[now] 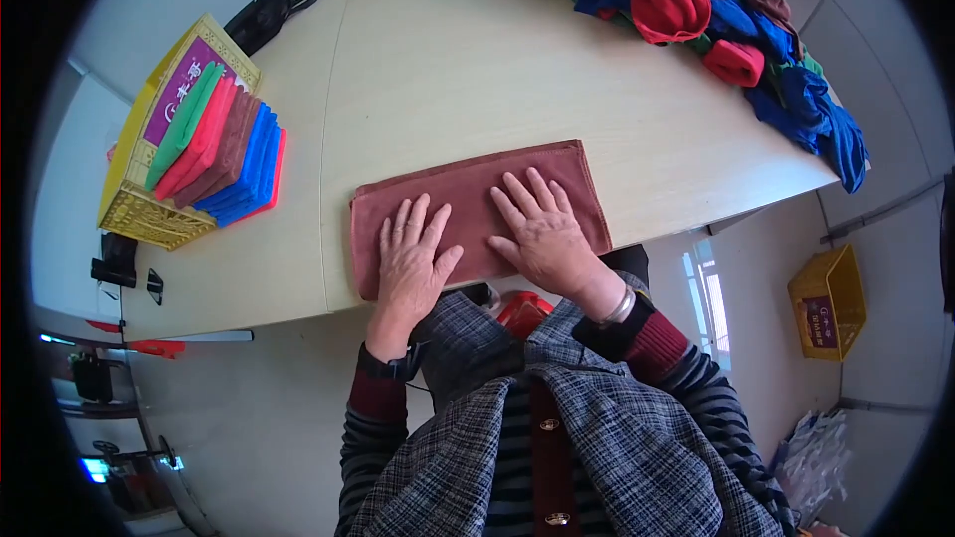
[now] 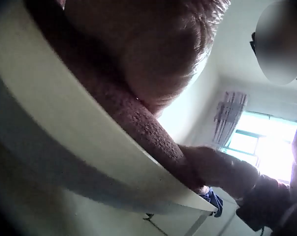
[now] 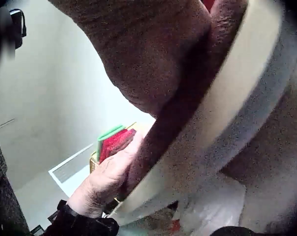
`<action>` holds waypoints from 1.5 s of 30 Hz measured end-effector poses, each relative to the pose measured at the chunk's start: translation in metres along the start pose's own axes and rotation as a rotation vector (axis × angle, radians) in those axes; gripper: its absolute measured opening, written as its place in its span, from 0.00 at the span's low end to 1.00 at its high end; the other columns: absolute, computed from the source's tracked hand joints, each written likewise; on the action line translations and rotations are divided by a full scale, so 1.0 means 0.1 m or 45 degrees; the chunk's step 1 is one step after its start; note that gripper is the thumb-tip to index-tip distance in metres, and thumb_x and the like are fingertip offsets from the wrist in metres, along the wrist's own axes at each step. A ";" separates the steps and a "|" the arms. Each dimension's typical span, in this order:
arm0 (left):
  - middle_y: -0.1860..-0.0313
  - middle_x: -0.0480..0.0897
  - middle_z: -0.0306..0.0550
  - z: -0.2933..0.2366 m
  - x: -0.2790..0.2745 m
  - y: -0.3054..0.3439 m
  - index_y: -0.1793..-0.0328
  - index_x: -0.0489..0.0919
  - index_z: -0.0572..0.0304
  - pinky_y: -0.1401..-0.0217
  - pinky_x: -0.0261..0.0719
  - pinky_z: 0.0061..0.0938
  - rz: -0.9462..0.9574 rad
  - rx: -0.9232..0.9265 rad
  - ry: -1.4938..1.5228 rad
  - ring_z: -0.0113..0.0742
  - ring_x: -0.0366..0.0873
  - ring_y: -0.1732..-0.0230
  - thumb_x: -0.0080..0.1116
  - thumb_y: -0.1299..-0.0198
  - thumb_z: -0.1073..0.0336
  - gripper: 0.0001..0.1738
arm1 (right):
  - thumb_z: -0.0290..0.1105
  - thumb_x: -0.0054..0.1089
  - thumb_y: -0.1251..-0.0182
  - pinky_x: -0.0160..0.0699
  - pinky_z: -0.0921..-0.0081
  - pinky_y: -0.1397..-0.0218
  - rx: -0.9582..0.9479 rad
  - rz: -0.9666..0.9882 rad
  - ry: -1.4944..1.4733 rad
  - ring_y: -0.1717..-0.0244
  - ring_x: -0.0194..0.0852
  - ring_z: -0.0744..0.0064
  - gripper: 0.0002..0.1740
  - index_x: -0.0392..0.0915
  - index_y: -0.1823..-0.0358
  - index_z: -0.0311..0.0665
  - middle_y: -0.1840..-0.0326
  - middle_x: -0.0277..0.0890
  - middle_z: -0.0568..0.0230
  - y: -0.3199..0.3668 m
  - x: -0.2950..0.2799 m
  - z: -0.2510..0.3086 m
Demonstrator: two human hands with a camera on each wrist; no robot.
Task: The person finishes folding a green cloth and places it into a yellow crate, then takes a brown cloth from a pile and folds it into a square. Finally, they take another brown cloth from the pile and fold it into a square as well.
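Note:
A brown towel [image 1: 468, 179], folded into a long rectangle, lies at the table's front edge in the head view. My left hand [image 1: 410, 257] rests on its left part with the fingers straight. On the right part lies my right hand [image 1: 545, 239], palm down, fingers spread. Both wrist views look along the table edge from under the palms. There the brown towel [image 2: 138, 128] shows as a thick layer beneath the left hand. In the right wrist view the left hand [image 3: 106, 177] appears on the far end of the cloth.
At the left, folded green, red, brown and blue towels [image 1: 214, 149] lean in a yellow basket [image 1: 159, 224]. A black bag [image 1: 264, 20] lies behind it. A loose heap of coloured cloths [image 1: 686, 15] covers the back right. Another yellow basket [image 1: 846, 303] is on the floor at right.

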State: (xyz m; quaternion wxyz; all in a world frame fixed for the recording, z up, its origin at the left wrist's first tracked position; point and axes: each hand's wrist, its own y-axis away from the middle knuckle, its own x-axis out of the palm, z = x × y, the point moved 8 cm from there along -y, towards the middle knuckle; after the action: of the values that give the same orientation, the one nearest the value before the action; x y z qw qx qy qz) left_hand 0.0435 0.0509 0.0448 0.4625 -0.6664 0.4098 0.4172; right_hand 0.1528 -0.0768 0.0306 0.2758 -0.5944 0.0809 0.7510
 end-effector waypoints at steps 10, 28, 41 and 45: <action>0.17 0.59 0.52 0.19 0.14 0.18 0.19 0.65 0.50 0.15 0.44 0.54 0.106 -0.142 -0.043 0.54 0.51 0.16 0.52 0.29 0.48 0.35 | 0.55 0.49 0.23 0.42 0.45 0.15 0.253 -0.035 0.181 0.14 0.41 0.46 0.38 0.59 0.19 0.41 0.15 0.52 0.54 0.22 -0.17 -0.64; 0.55 0.78 0.41 -0.14 -0.21 0.47 0.57 0.81 0.55 0.44 0.73 0.39 -0.173 0.239 0.003 0.42 0.76 0.50 0.70 0.46 0.63 0.12 | 0.50 0.49 0.23 0.40 0.51 0.14 0.100 -0.076 0.160 0.15 0.45 0.50 0.33 0.63 0.21 0.44 0.17 0.56 0.56 -0.08 0.04 -0.27; 0.52 0.82 0.46 0.79 -0.56 0.66 0.56 0.83 0.59 0.43 0.74 0.42 -0.070 -0.339 -0.201 0.51 0.78 0.49 0.66 0.40 0.64 0.10 | 0.50 0.50 0.23 0.41 0.51 0.14 0.073 -0.080 0.135 0.15 0.45 0.49 0.34 0.62 0.21 0.44 0.17 0.56 0.55 -0.07 -0.05 -0.19; 0.31 0.76 0.52 0.30 -0.36 0.32 0.36 0.79 0.57 0.26 0.66 0.43 -0.199 -0.147 0.031 0.54 0.70 0.30 0.60 0.34 0.61 0.21 | 0.50 0.50 0.23 0.41 0.50 0.14 0.020 -0.064 0.086 0.15 0.45 0.50 0.34 0.62 0.21 0.44 0.17 0.55 0.56 -0.04 -0.07 0.03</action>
State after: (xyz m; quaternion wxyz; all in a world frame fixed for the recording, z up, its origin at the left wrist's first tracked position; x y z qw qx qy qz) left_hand -0.0032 0.0779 0.0633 0.4495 -0.7269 0.3374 0.3945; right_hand 0.1531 -0.0741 0.0394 0.2963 -0.6192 0.0810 0.7227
